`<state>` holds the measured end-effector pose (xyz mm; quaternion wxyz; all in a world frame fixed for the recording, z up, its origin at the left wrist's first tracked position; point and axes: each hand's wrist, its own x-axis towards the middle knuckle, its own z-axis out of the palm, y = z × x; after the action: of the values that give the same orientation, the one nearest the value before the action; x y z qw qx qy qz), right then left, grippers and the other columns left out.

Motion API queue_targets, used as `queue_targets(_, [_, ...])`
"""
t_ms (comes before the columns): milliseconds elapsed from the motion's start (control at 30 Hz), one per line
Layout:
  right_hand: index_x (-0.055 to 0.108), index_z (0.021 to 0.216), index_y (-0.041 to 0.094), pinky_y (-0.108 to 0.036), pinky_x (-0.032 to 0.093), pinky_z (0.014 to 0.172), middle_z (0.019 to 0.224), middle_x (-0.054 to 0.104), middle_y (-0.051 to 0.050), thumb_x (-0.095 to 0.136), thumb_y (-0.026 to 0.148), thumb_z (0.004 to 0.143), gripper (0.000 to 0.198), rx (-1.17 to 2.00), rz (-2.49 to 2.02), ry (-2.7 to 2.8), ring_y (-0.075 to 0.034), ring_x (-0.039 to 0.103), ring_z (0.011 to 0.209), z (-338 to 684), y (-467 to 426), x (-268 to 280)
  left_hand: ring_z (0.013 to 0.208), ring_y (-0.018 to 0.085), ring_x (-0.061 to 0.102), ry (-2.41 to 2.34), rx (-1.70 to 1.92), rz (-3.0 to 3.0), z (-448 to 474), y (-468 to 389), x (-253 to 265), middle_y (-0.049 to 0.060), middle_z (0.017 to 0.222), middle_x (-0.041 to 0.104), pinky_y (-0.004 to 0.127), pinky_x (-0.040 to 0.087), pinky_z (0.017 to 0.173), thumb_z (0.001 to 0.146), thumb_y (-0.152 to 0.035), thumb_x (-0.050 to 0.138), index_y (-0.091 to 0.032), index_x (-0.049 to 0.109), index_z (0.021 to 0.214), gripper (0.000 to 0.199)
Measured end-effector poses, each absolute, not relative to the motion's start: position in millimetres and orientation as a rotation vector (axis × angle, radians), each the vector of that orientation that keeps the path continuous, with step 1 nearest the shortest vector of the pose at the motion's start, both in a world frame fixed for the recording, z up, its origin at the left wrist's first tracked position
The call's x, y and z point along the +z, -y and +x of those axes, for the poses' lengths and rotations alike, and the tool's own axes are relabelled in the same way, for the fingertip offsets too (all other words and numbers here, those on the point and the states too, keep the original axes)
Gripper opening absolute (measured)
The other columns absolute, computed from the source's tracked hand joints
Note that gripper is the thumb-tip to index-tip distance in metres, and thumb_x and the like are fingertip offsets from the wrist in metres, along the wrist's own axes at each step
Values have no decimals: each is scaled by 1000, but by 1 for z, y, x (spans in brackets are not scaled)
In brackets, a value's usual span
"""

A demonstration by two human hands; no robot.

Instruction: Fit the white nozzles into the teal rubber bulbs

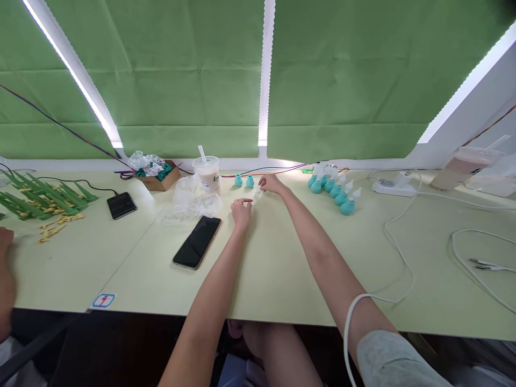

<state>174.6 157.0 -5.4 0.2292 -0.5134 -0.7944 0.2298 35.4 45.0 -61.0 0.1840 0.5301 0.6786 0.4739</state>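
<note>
- Grey sleeve nearest.
- White piece between left hand and right hand; fingers curled, cannot tell if pinching.
- Cup: dark print, unreadable.
- Sticker on table: red bolt, blue border.

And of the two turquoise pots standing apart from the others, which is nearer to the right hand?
The right pot of the pair, standing between its twin and the right hand.

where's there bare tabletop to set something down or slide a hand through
Bare tabletop shows between the left forearm and right forearm, between the right forearm and the loose white cable, and between the larger phone and the lightning sticker. Crowded: the back, with cup and plastic bag left, teal bulbs right.
</note>
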Motion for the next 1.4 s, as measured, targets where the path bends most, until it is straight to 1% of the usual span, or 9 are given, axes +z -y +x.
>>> queue_targets(100, [68,82,12,-21,50,61,77,71,-6,63,2,67,18,676,-1374,2231,-12,64,62,177,-153,-4,103,24,52,-1898,1359,1496,35,-45,-61,8,104,61,38,42,93,79,-15,50,-22,72,88,25])
queue_targets(367, [71,93,15,-22,52,66,81,73,-3,67,7,69,26,830,-1272,2219,-11,66,58,183,-144,-12,106,25,51,-1964,1399,1470,31,-44,-61,10,111,59,39,38,97,78,-12,53,-20,66,101,28])
queue_targets(533, [74,88,16,-23,52,71,75,72,-2,66,7,69,22,836,-1229,2255,-13,67,66,175,-128,-14,108,30,47,-2104,1209,1577,33,-40,-60,14,106,56,41,38,92,84,-30,58,-18,61,115,34])
queue_targets(633, [74,83,15,-23,52,70,70,71,-3,63,5,70,19,764,-1243,2275,-14,66,70,169,-114,-14,107,30,48,-2133,1074,1706,34,-36,-60,14,105,54,40,39,91,83,-28,60,-20,64,109,27])
queue_targets(767, [73,79,15,-24,52,70,76,71,-4,63,7,71,15,690,-1207,2204,-13,65,70,179,-99,-13,107,27,49,-2049,1066,1829,37,-35,-59,11,105,57,37,41,90,78,-21,66,-21,67,95,17])
queue_targets(867, [72,79,16,-24,52,69,78,70,-3,63,10,73,13,719,-1164,2052,-12,66,68,200,-86,-12,95,23,55,-1822,1139,1869,43,-35,-55,7,94,63,34,43,85,74,-18,68,-20,66,89,14])
queue_targets(1000, [71,80,17,-26,54,73,84,70,-3,66,16,72,10,762,-1026,1823,-14,67,71,232,-56,-11,71,15,57,-1400,1212,1796,56,-31,-44,3,82,67,28,46,70,69,-25,73,-18,69,87,20])
queue_targets(1200, [70,85,20,-27,54,74,89,70,-4,66,31,75,15,683,-994,1614,-14,66,77,265,1,-22,71,13,57,-1077,1131,1784,76,-16,-36,3,78,68,26,43,68,73,-43,67,-19,71,106,41])
queue_targets(1400, [70,96,22,-25,49,71,88,71,-2,64,28,78,20,502,-1072,1790,-14,64,77,270,18,-22,69,15,58,-1031,883,1814,90,-6,-43,5,74,71,27,44,67,73,-43,64,-16,76,88,33])
